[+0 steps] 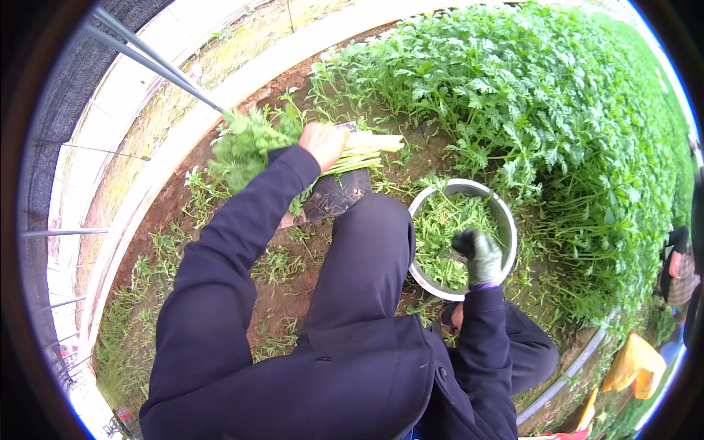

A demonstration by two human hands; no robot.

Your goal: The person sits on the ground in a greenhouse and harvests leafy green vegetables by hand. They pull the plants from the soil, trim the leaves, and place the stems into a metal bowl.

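My bare left hand (324, 144) is closed on a bundle of leafy greens (363, 151). Its pale cut stems point right, and its feathery leaves spread to the left, somewhat blurred. Under the bundle lies a dark flat board (341, 192) on the soil. Over a round white-rimmed tub (511, 234) is my gloved right hand (477, 254), its fingers curled. Loose green leaves and stems (445, 220) lie in the tub. Something thin and greyish shows beside the curled fingers, but whether the hand grips it is not plain.
Dense leafy plants (528, 82) grow at the upper right. Cut greens (278, 267) are strewn on the soil. A pale curved border and metal poles (154, 66) stand at the left. At the right edge are a partly seen person (682, 275) and a yellow bag (632, 366).
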